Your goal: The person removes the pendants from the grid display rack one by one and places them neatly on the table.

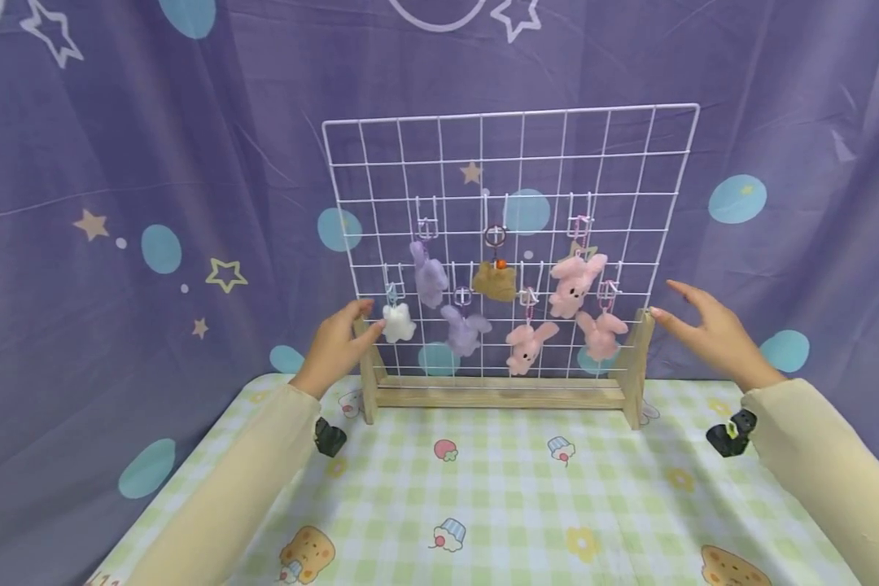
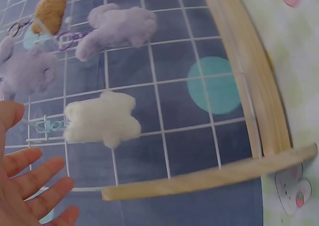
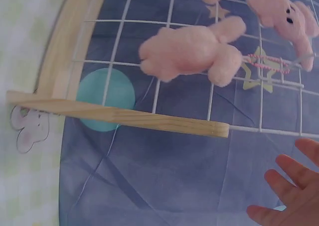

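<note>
A white wire grid rack (image 1: 510, 155) stands in a wooden base (image 1: 498, 397), hung with plush keychains. My left hand (image 1: 339, 340), fingers spread, is at the rack's left upright, its thumb close to a white plush keychain (image 2: 102, 119). On the other side my right hand (image 1: 714, 332) is spread, the thumb right at the top of the right upright (image 1: 636, 362). Pink bunny keychains (image 3: 192, 52) hang nearest to it. Purple bunny keychains (image 1: 430, 277) hang toward the left, and a brown plush keychain (image 1: 494, 282) with an orange spot is in the middle.
The rack stands toward the far edge of a table with a green checked cloth (image 1: 513, 488). Behind it hangs a purple curtain (image 1: 249, 98) with stars and teal spots. Black devices (image 1: 330, 438) show at both wrists.
</note>
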